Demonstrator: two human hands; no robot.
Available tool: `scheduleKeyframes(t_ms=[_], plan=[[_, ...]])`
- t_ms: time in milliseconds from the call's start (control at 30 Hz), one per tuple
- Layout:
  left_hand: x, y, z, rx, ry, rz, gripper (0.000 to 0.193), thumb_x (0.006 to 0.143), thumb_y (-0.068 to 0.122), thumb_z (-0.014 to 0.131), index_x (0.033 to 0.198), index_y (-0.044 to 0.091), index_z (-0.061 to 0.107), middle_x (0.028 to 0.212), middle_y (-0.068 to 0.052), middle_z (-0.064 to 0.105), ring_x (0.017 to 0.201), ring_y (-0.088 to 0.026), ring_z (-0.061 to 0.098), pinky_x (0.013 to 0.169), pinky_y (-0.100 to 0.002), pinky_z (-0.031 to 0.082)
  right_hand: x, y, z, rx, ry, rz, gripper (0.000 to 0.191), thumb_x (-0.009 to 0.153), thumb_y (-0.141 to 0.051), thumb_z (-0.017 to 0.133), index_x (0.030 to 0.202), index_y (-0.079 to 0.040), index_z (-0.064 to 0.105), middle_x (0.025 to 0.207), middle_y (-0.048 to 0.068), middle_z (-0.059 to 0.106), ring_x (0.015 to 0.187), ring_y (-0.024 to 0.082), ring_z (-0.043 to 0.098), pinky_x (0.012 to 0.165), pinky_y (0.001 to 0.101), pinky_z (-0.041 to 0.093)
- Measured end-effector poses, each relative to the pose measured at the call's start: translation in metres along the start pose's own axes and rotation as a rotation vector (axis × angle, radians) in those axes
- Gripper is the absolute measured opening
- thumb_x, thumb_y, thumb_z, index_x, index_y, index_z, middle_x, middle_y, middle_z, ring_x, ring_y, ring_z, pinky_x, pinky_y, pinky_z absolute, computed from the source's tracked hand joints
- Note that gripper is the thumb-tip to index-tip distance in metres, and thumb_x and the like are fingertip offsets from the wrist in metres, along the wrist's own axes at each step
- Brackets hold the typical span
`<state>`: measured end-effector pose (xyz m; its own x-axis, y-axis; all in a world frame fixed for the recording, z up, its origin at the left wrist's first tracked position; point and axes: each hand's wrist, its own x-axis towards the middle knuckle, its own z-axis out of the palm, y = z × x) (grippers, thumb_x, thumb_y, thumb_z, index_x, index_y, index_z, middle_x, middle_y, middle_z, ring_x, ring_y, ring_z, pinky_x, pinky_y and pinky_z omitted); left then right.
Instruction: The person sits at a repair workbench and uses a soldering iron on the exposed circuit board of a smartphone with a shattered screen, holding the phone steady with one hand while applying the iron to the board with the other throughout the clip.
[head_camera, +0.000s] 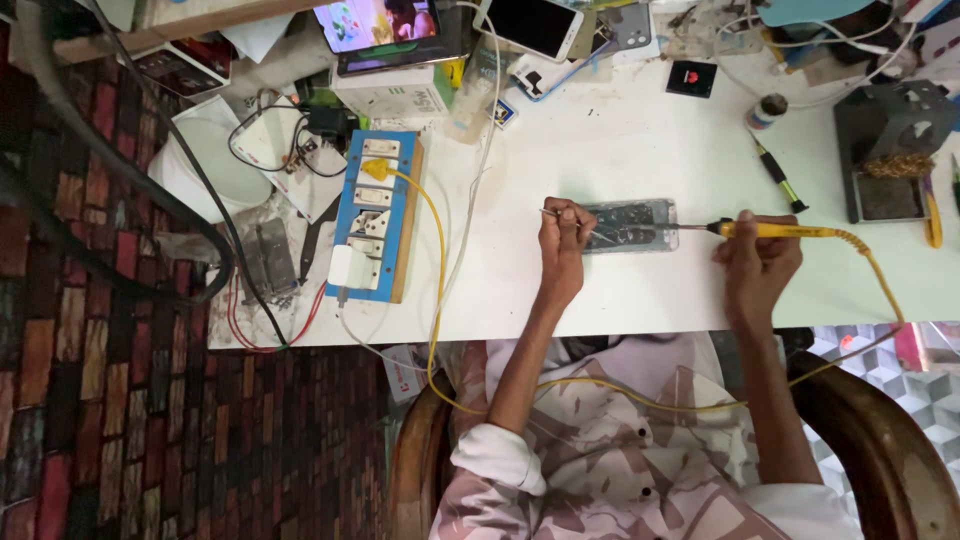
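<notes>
Opened phone (632, 224) lies flat on the white counter (620, 140), back cover off, board side up, long axis 9-to-3, dead centre in front of the seated person so both forearms reach it squarely. Right hand (755, 262) grips the yellow soldering iron (775, 230) pen-style, fingers closed around the handle, iron coming in from 3 o'clock with the tip at the phone's right end; a low angle like that likely keeps the tip on a small pad. Its yellow cord loops off toward 4 o'clock and across the lap, clear of the work. Left hand (562, 240) sits at the phone's 9 o'clock end, fingers pinched together on a thin metal tool (548, 212), tweezers or a probe, can't tell which; heel of the hand looks braced on the counter, probably for steadiness. Blue-framed socket board (375, 215) is at 9 o'clock, well apart from the phone, yellow plug in it. Green-handled screwdriver (778, 175) at 1 o'clock, near the right hand. Dark metal iron stand (890, 150) at 2 o'clock, near the iron side. Tablet (385, 30) with lit screen at 11 o'clock, propped at the counter's far edge.
</notes>
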<state>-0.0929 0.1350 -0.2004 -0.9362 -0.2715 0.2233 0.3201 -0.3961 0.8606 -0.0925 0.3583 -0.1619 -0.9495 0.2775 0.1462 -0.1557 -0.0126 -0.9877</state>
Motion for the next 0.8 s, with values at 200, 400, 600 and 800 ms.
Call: scheduleKeyframes(t_ms=[200, 400, 600, 800], plan=[[-0.003, -0.001, -0.001, 0.019, -0.012, 0.008, 0.031, 0.116, 0.037, 0.041, 0.100, 0.011, 0.041, 0.082, 0.001, 0.047, 0.073, -0.007, 0.037, 0.065, -0.024, 0.034, 0.002, 0.011, -0.005, 0.104, 0.023, 0.031, 0.016, 0.117, -0.010, 0.056, 0.108, -0.003, 0.045, 0.073, 0.004, 0.050, 0.059, 0.010, 0.047, 0.059, 0.0292, 0.047], [-0.006, 0.002, 0.000, 0.069, -0.007, -0.028, 0.036, 0.113, 0.043, 0.041, 0.101, 0.010, 0.044, 0.082, 0.001, 0.047, 0.071, -0.006, 0.036, 0.062, -0.023, 0.032, 0.003, 0.018, -0.007, 0.117, 0.019, -0.007, 0.015, 0.118, -0.008, 0.054, 0.109, -0.002, 0.045, 0.080, 0.005, 0.052, 0.060, 0.011, 0.046, 0.060, 0.0307, 0.046], [-0.005, 0.000, -0.001, 0.090, 0.004, -0.024, 0.040, 0.111, 0.047, 0.042, 0.102, 0.009, 0.045, 0.083, 0.000, 0.050, 0.073, -0.007, 0.040, 0.064, -0.024, 0.036, 0.001, 0.021, -0.009, 0.098, 0.021, -0.019, 0.015, 0.119, -0.008, 0.053, 0.109, -0.003, 0.043, 0.078, 0.006, 0.052, 0.061, 0.011, 0.047, 0.061, 0.0311, 0.047], [-0.006, -0.002, -0.004, 0.032, 0.003, -0.025, 0.035, 0.114, 0.043, 0.042, 0.103, 0.010, 0.043, 0.082, 0.000, 0.048, 0.074, -0.008, 0.040, 0.067, -0.024, 0.036, 0.004, 0.021, -0.014, 0.139, 0.026, 0.023, 0.016, 0.119, -0.010, 0.053, 0.108, -0.004, 0.043, 0.077, 0.006, 0.050, 0.060, 0.013, 0.045, 0.060, 0.0312, 0.046]])
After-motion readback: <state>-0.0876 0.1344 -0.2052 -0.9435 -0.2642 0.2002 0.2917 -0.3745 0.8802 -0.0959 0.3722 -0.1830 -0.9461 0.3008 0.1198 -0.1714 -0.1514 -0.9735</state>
